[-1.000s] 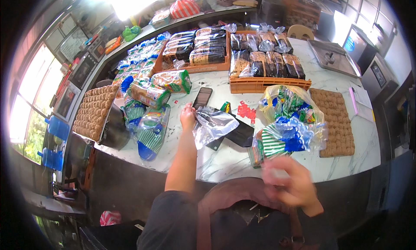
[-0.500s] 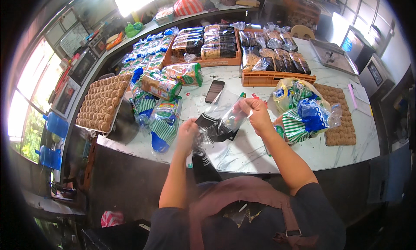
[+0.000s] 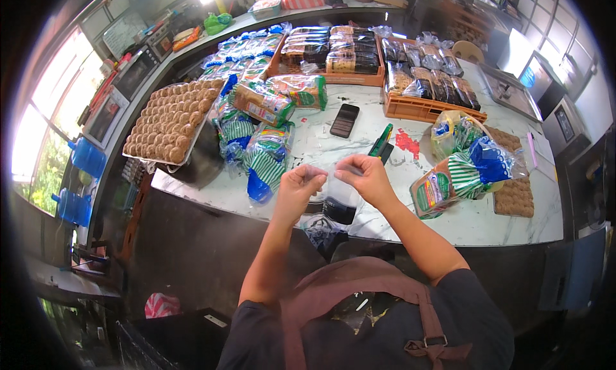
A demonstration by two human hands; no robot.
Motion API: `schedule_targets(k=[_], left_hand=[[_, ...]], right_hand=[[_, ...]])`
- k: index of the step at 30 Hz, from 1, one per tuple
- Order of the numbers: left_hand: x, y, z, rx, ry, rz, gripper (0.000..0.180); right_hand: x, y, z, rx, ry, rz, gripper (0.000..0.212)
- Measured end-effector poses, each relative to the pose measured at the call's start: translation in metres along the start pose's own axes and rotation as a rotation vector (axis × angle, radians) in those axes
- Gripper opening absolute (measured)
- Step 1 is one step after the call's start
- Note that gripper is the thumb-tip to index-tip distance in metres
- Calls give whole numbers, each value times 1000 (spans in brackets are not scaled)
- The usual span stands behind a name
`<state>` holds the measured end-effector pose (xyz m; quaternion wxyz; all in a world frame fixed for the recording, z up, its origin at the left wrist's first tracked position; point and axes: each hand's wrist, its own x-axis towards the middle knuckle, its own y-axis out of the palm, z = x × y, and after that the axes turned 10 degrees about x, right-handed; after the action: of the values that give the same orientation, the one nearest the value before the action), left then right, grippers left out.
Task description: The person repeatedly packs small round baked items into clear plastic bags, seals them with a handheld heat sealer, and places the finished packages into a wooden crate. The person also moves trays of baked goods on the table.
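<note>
Over the near edge of the table, my left hand (image 3: pixel 298 189) and my right hand (image 3: pixel 366 180) are close together, each with thumb and fingers pinched. Between them hangs a clear plastic bag (image 3: pixel 339 206) with black printed areas. Its upper edge is at my fingertips. More clear and black bags (image 3: pixel 324 232) seem to lie below it at the table edge, though the overlap makes this hard to tell. Beyond my right hand lie a long green and black tool (image 3: pixel 383 142) and small red pieces (image 3: pixel 407 143). A dark phone (image 3: pixel 345 120) lies farther back.
Bagged loaves (image 3: pixel 264 155) are piled on the left, beside a tray of round brown buns (image 3: pixel 170 121). Another bagged loaf (image 3: pixel 443 187) and more buns (image 3: pixel 514 197) are on the right. Orange crates (image 3: pixel 427 107) of packed bread stand at the back, near a metal tray (image 3: pixel 510 91).
My hands have come closer together, the right one moving left. The bag, stretched slantwise between them before, now hangs down. The green and black tool shows more fully.
</note>
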<state>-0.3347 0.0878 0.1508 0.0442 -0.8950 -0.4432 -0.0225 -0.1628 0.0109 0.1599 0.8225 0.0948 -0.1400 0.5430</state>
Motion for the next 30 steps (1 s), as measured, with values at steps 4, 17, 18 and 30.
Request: schedule_targets(k=[4,17,18,30], left_hand=[[-11,-8,-7,260,73,-165,12],[-37,-16,2,712,443,5,9],[-38,-17,4,716,449,9,9],[-45,-25,18,587,401,-13,15]], right_hand=[[-16,1,26,-147,-178,-172,14],[-53,25,1,23,194,66,18],[-55,24,-1,76,230,62,16],[-81,23,-44,987,647,-102,10]])
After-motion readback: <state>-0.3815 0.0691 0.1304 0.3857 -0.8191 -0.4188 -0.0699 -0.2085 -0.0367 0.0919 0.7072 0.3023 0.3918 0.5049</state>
